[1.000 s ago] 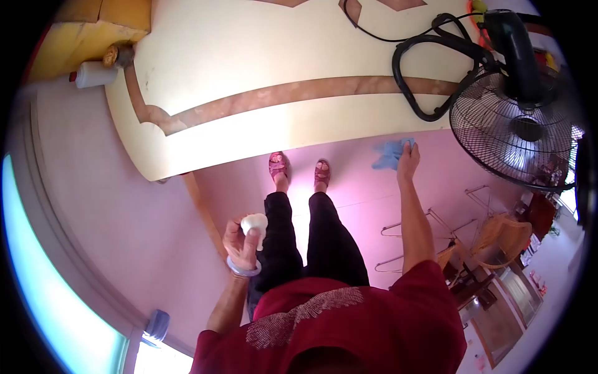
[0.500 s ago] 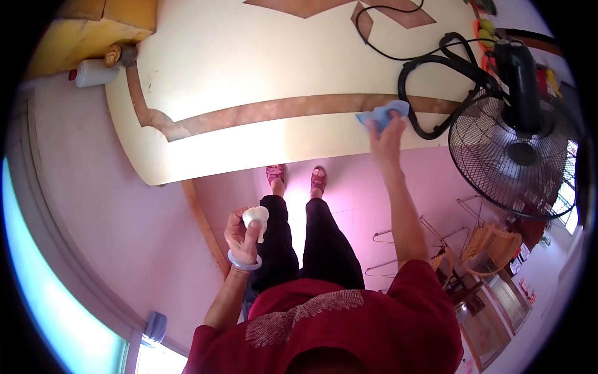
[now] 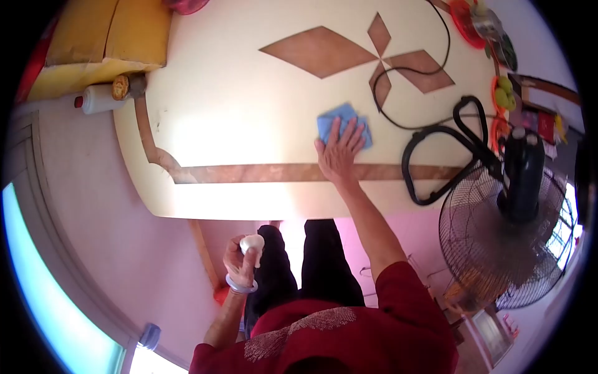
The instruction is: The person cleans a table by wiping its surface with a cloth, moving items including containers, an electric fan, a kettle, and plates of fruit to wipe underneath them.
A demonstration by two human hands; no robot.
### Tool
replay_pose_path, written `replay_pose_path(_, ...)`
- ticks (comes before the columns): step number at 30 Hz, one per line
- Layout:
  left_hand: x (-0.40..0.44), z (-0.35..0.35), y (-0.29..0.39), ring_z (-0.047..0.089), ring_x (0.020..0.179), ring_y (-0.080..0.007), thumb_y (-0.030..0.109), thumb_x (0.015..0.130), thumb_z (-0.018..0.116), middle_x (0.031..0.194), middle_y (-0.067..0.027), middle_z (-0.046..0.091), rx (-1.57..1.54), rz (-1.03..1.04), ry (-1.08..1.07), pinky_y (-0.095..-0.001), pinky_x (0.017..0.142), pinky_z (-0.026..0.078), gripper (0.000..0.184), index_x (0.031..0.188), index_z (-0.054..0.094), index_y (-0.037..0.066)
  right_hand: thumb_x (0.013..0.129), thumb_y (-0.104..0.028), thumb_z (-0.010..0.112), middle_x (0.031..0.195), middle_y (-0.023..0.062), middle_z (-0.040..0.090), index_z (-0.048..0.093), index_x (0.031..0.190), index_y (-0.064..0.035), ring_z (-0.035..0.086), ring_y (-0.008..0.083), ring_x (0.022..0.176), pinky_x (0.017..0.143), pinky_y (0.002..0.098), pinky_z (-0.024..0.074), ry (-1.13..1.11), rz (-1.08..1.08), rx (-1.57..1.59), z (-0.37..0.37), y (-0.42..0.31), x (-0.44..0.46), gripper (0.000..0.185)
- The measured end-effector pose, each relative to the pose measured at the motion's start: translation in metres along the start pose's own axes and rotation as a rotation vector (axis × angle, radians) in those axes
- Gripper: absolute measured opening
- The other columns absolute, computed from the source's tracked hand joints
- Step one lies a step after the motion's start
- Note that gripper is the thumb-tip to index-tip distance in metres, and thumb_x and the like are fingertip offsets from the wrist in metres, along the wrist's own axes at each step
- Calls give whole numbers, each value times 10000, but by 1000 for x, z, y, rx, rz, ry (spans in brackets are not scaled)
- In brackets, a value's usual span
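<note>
The blue cloth (image 3: 344,126), lately lifted above the table's (image 3: 237,118) edge, now lies flat on the tabletop under the right hand (image 3: 338,154).

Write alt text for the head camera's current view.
A person's right hand presses a blue cloth flat on a cream table with brown inlays, while the left hand holds a small white object off the near edge. A black fan and looping cable are at right.
</note>
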State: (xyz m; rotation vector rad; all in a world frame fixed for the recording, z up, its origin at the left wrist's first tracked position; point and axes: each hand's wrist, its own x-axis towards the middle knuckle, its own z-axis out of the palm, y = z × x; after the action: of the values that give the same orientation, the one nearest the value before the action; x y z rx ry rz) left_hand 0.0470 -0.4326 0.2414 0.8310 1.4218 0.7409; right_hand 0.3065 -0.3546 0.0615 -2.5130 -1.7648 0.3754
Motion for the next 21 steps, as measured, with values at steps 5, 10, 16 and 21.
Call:
replay_pose_path(5,-1,41,-14,547,809,-143,117,813,591,909,-99,580,-200,-183,49,-270,726,459,294,1044,492,-36,843,-517,407,1435,264,63,187,1399,-117,12,475,1310,1010,615,31,140,-136,43,2,17,175,719)
replay_pose_path(10,-13,40,-29,538,733,-122,138,803,607,855,-84,578,-118,-192,100,-245,656,454,300,1028,496,-26,839,-637,248,1453,219,46,123,1415,-215,2,482,1308,1033,585,37,91,26,-26,-25,71,321,725)
replay_pose_path(16,-15,-41,-35,486,558,-77,126,792,579,764,-68,571,-137,-252,254,-198,496,386,265,997,501,-23,862,-583,272,1455,185,83,155,1407,-251,21,445,1319,1033,576,50,63,-47,-128,21,-66,311,648)
replay_pose_path(21,-32,-41,-20,453,518,-68,108,805,583,743,-52,549,-201,-170,181,-193,481,363,246,999,498,-18,854,-484,431,1404,170,249,318,1354,-250,179,422,1292,1007,586,164,188,-630,-100,53,-180,139,564)
